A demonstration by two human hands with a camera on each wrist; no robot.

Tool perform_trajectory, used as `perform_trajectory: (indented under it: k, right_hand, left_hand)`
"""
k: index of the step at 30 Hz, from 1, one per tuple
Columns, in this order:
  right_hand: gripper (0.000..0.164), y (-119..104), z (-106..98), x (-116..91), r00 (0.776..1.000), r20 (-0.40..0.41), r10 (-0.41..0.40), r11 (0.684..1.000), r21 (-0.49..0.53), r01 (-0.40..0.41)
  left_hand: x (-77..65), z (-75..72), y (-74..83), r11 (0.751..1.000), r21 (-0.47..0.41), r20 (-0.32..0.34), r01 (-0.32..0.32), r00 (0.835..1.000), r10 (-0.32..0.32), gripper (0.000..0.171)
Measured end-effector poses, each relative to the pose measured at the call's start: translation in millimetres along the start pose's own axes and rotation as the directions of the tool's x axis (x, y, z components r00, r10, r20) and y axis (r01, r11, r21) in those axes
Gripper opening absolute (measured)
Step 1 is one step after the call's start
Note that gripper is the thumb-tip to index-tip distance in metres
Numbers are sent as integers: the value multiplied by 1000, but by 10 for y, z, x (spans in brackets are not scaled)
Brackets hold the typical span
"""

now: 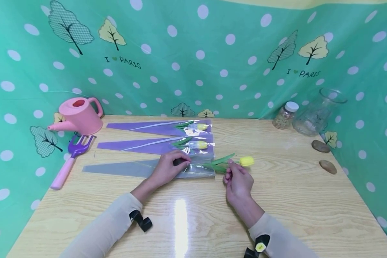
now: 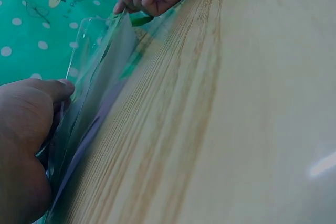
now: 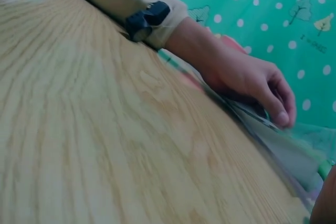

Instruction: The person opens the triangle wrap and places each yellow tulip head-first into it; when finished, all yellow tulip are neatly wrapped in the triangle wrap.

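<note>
My left hand [image 1: 168,165] pinches the clear film of a grey-backed flower sleeve [image 1: 116,170], which lies flat and narrows toward the left. In the left wrist view the sleeve's clear front layer [image 2: 86,45] stands lifted off its backing. At the sleeve's right-hand mouth, my right hand [image 1: 240,182] pinches a yellow artificial tulip [image 1: 247,161] by its stem just below the bloom. The bloom sticks out to the right; the green leaves [image 1: 221,160] lie partly within the mouth. Where the lower stem ends cannot be made out through the film.
Behind lie two purple sleeves [image 1: 132,144], each holding a yellow tulip. On the left are a pink watering can [image 1: 84,118] and a purple-pink hand fork [image 1: 71,159]. A capped jar [image 1: 284,116], a glass vase [image 1: 313,116] and two brown stones [image 1: 320,146] are on the right.
</note>
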State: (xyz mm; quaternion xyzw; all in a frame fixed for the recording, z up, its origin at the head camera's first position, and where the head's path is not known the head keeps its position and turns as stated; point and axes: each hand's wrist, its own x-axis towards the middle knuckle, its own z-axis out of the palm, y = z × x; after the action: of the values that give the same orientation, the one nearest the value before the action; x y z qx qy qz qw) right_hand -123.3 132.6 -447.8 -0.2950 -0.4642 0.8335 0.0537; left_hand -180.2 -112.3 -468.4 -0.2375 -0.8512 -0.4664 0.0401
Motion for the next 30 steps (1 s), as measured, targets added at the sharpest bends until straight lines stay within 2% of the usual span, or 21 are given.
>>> perform_trajectory:
  k: [10, 15, 18, 21, 23, 24, 25, 26, 28, 29, 30]
  right_hand:
    - [27, 145, 177, -98, 999, 35, 41, 999, 22, -42]
    - [24, 126, 145, -124, 997, 40, 60, 998, 24, -61]
    - [18, 58, 85, -128, 995, 71, 69, 998, -4, -69]
    - [15, -103, -23, -75, 992, 129, 15, 997, -76, -5]
    - [19, -252, -108, 10, 977, 196, -85, 972, -198, 124]
    - [21, -332, -157, 63, 959, 243, -143, 936, -283, 211]
    - [23, -410, -209, 123, 933, 302, -197, 878, -368, 305]
    - [26, -482, -264, 187, 900, 365, -237, 802, -450, 394]
    - [29, -608, -380, 308, 825, 498, -268, 595, -588, 548]
    - [31, -655, -434, 369, 789, 559, -256, 500, -622, 602]
    - [33, -695, -482, 427, 761, 609, -222, 437, -636, 636]
  left_hand:
    - [10, -5, 17, 999, -2, -5, -39, 999, 39, 10]
    - [5, -3, 25, 1000, 7, 9, -24, 1000, 24, 11]
    - [3, -12, 22, 1000, 19, 14, -21, 1000, 20, 11]
    - [6, -6, 33, 999, 22, 14, -37, 999, 36, 11]
    - [8, -10, 50, 999, 19, 11, -48, 999, 48, 11]
    - [9, -12, 57, 999, 20, 11, -49, 999, 49, 12]
    - [9, -11, 56, 999, 21, 11, -50, 999, 49, 12]
    - [9, -11, 56, 999, 20, 12, -46, 999, 45, 12]
    - [4, -15, 58, 999, 21, 14, -36, 999, 36, 12]
    - [2, -16, 55, 999, 21, 15, -32, 999, 31, 11]
    - [2, -16, 49, 999, 23, 14, -32, 999, 32, 11]
